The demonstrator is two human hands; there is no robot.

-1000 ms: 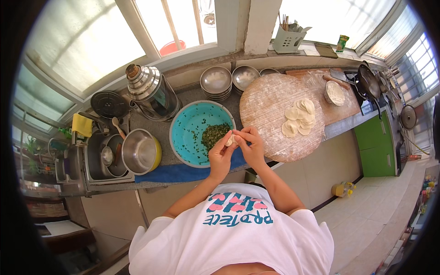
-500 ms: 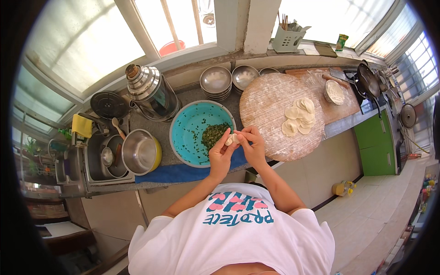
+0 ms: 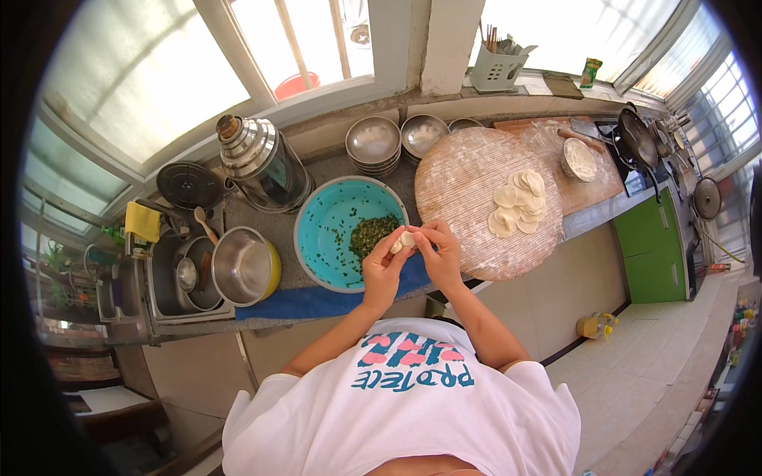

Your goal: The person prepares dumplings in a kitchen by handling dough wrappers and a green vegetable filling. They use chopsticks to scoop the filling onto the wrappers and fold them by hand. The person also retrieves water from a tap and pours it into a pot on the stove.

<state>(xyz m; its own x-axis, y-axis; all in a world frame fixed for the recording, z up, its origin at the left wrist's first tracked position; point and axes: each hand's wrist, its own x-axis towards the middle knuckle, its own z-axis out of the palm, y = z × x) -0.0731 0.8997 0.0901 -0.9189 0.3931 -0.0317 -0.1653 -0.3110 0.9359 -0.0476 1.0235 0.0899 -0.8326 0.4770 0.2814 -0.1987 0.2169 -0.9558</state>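
Between both hands, just over the near right rim of a turquoise basin [image 3: 321, 214], I hold a small white dumpling [image 3: 403, 241]. My left hand [image 3: 382, 266] is closed round its left side. The fingers of my right hand [image 3: 438, 252] pinch its right edge. Chopped green filling [image 3: 370, 236] lies in the right part of the basin, with scattered bits on the wall. To the right, a floured round board made of stalks [image 3: 460, 186] carries a pile of round dough wrappers [image 3: 520, 202].
A steel bowl [image 3: 242, 266] stands beside the sink [image 3: 163, 297] on the left. Behind the basin are a steel thermos [image 3: 266, 166] and stacked metal bowls [image 3: 373, 141]. A bowl of flour [image 3: 579, 161] and a rolling pin [image 3: 583, 140] rest at the back right, near the stove.
My hands stay in nearly the same place, with slight finger movement on the dumpling's edge. Nothing else has visibly moved.
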